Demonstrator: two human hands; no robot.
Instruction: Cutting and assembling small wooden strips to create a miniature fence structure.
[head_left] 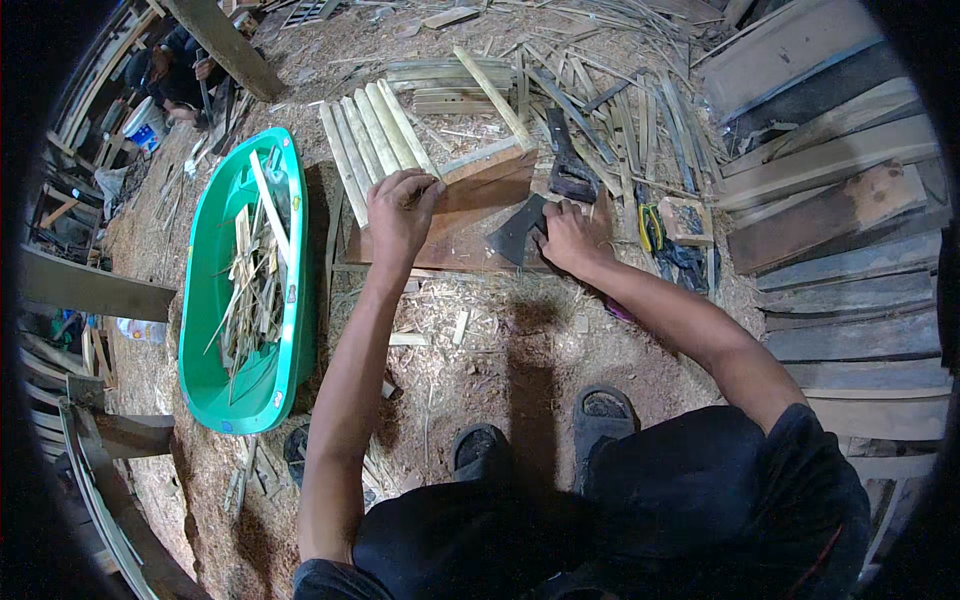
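My right hand [578,238] is closed around a hatchet close to its dark, wedge-shaped head [517,232]. The blade points left, low over a reddish-brown board [490,205]. My left hand [402,205] is curled shut at the board's left part, beside the near ends of several pale wooden slats [372,130]. Whatever its fingers hold is hidden by the hand. Beyond the right hand lies a dark tool [568,160] whose kind I cannot make out.
A green plastic tub [195,300] with split wood scraps stands at left. Loose strips [640,120] lie at the far right, and stacked planks [850,300] line the right side. A wood block [686,221] sits near my right forearm. Another person [180,70] crouches far left.
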